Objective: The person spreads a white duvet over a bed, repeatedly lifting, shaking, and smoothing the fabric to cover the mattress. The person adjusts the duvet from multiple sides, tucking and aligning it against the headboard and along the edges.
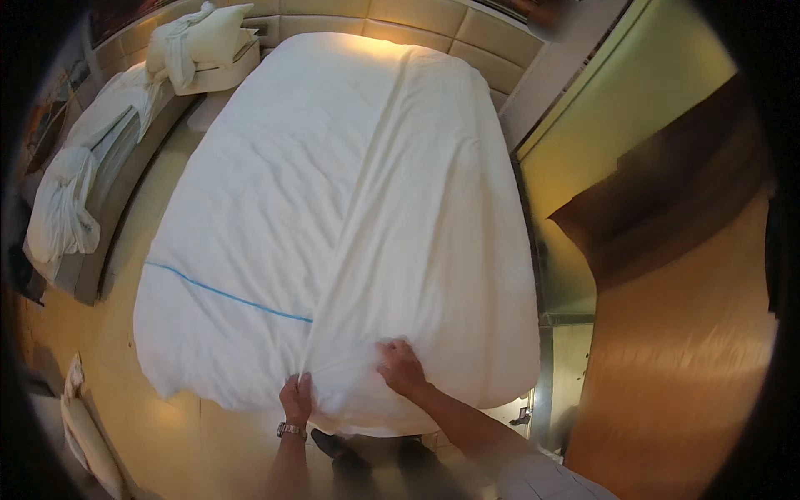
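Observation:
A white bed cover (250, 208) is spread over the bed in front of me, wrinkled, with a blue stripe (229, 297) across its lower left. A folded layer of the same white cloth (417, 225) lies over the right half, its edge running from the headboard end down to the foot. At the foot, my left hand (297, 398), with a watch on its wrist, is closed on that edge of the cover. Farther right and a little higher, my right hand (402, 368) rests on the cloth, its slightly blurred fingers apart and holding nothing that I can see.
A padded headboard (417, 18) stands behind the bed. On the left, a long sofa (104, 217) bears crumpled white cloth and a pillow (204, 40). More white bedding (92, 442) is at the lower left. Frosted glass (629, 125) and a brown wooden surface (667, 358) flank the right side.

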Motion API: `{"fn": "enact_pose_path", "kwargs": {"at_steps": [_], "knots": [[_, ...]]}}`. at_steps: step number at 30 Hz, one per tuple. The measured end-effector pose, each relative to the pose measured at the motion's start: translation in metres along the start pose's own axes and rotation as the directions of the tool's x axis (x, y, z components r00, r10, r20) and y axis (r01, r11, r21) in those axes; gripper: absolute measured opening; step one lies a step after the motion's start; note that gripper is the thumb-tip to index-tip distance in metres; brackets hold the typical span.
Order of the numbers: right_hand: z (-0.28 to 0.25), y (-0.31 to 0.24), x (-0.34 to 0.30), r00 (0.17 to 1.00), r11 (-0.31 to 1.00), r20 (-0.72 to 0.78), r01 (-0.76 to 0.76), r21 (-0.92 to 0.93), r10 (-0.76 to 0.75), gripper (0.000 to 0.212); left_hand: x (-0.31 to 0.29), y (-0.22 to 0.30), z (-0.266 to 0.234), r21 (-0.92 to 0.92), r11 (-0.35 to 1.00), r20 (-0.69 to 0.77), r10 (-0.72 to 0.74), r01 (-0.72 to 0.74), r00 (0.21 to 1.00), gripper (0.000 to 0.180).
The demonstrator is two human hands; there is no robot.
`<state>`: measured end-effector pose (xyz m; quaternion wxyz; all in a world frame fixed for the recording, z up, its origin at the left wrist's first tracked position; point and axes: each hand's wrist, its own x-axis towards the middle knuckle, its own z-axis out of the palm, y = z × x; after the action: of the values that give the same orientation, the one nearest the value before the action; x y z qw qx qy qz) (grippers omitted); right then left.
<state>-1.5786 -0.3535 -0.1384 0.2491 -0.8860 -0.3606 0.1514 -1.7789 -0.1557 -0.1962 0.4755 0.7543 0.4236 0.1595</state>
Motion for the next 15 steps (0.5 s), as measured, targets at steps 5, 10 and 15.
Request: {"fn": "enact_pose_path", "kwargs": {"at_steps": [5, 10, 15], "knots": [[-0.048, 0.09, -0.048, 0.909, 0.922, -0.309, -0.343, -0.181, 0.278, 0.057, -0.017, 0.019, 0.01, 0.123, 0.991, -0.089, 0.066, -0.055, 0.994, 0.02], [-0.067, 0.149, -0.099, 0.639, 0.785, -0.5, -0.602, 0.149, 0.585, 0.048, -0.01, 0.06, 0.026, -0.054, 0.998, 0.04, -0.019, 0.021, 0.999, 0.022], [-0.049, 0.176, -0.119, 0.67, 0.782, -0.414, -0.579, 0.23, 0.617, 0.026, 0.018, 0.067, 0.017, -0.03, 0.98, 0.335, -0.176, 0.197, 0.926, 0.026]]}}
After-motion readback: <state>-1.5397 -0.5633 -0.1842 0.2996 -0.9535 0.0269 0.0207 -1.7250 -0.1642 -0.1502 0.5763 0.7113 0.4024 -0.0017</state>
